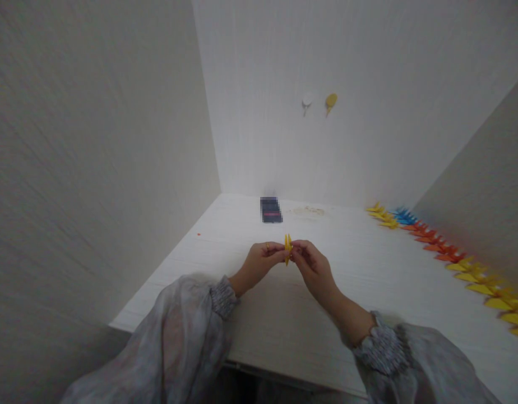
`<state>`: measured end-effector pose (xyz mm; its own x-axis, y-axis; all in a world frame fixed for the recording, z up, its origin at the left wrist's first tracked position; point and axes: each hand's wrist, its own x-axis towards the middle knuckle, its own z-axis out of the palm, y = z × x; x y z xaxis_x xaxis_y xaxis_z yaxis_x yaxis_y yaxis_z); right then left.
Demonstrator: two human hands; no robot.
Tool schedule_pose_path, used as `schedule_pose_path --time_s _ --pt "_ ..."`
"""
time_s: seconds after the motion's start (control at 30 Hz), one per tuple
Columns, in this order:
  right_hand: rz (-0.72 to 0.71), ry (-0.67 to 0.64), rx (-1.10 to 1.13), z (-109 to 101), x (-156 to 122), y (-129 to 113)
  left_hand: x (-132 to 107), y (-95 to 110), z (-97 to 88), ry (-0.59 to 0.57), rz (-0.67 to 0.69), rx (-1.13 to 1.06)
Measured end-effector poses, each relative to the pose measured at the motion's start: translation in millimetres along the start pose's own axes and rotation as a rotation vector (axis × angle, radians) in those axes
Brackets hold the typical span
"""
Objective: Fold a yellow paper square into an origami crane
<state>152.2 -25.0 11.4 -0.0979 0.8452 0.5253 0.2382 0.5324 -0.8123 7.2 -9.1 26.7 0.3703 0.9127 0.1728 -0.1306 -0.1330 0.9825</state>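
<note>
Between my two hands, above the middle of the table, is a narrow piece of folded yellow origami paper [287, 250], held upright with its thin edges showing. My left hand [263, 261] pinches it from the left between thumb and fingers, and a ring shows on one finger. From the other side, my right hand [313, 262] grips it with its fingertips. Parts of the paper are hidden behind the fingers.
Finished origami cranes run down the table's right side: yellow ones [383, 215], blue ones [404, 215], red-orange ones [435, 241] and more yellow. A dark pixelated object [271, 210] stands at the back. Two hooks, one yellow [331, 101], hang on the wall. An orange scrap [199, 234] lies left.
</note>
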Motion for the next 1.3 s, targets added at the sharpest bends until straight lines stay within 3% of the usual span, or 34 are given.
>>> schedule_pose_path --time_s 0.2,0.63,0.93,1.3 --pt "-0.051 0.029 -0.082 -0.3 1.4 -0.3 0.0 2.6 -0.1 -0.036 -0.034 -0.105" --pt "0.064 0.062 0.136 -0.9 1.4 -1.2 4.8 1.6 -0.6 0.035 0.013 -0.175" --pt "0.193 0.026 0.337 -3.4 4.4 -6.9 5.0 2.1 -2.2 0.013 -0.004 -0.194" --pt "0.216 -0.003 0.445 -4.3 4.6 -11.7 1.9 8.9 -2.5 -0.061 -0.003 -0.243"
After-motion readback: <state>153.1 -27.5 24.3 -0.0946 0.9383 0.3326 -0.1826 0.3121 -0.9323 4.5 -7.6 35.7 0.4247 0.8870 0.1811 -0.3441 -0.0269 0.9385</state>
